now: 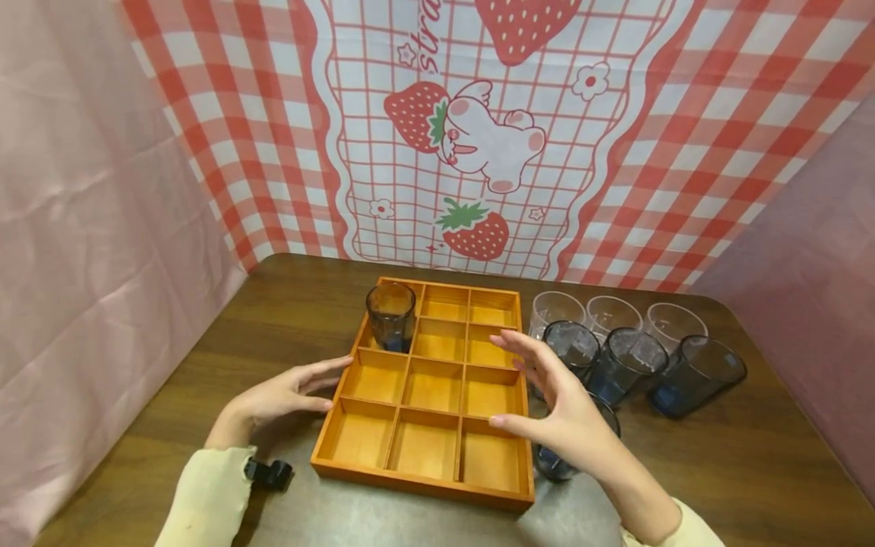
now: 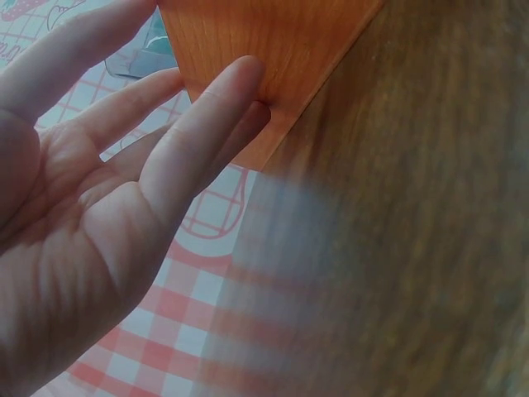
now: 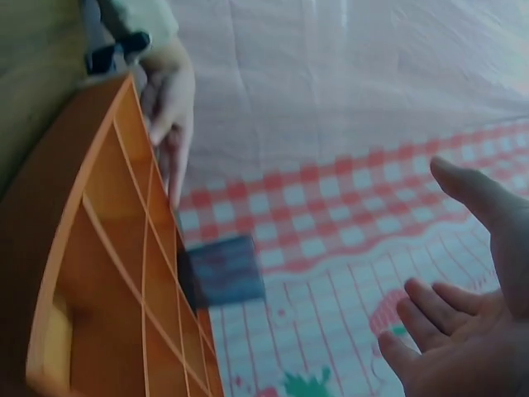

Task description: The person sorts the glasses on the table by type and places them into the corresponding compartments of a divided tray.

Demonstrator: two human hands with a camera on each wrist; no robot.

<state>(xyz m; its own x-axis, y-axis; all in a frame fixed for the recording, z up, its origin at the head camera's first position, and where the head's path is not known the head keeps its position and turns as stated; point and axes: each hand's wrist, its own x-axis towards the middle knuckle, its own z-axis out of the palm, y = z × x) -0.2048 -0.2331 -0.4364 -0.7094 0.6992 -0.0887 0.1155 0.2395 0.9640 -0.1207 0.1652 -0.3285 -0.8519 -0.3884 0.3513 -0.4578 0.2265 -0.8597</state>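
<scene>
A wooden tray [image 1: 425, 414] divided into square compartments lies on the table. In its far-left compartment stands a dark tinted glass [image 1: 391, 311], also visible as a blurred dark glass [image 3: 225, 271] in the right wrist view. My left hand [image 1: 290, 391] touches the tray's left side with fairly straight fingertips; its spread fingers [image 2: 202, 136] show against the wooden wall in the left wrist view. Over the tray's right edge hovers my right hand [image 1: 563, 406], fingers and thumb apart, holding nothing. Behind it, partly hidden, another dark glass [image 1: 555, 463] stands beside the tray.
Right of the tray, three clear glasses [image 1: 673, 323] stand in a back row. In front of them are three dark glasses [image 1: 625, 368], the rightmost looking tilted. A red-checked strawberry cloth [image 1: 472, 167] hangs behind the table, with pink fabric [image 1: 89, 228] at the left.
</scene>
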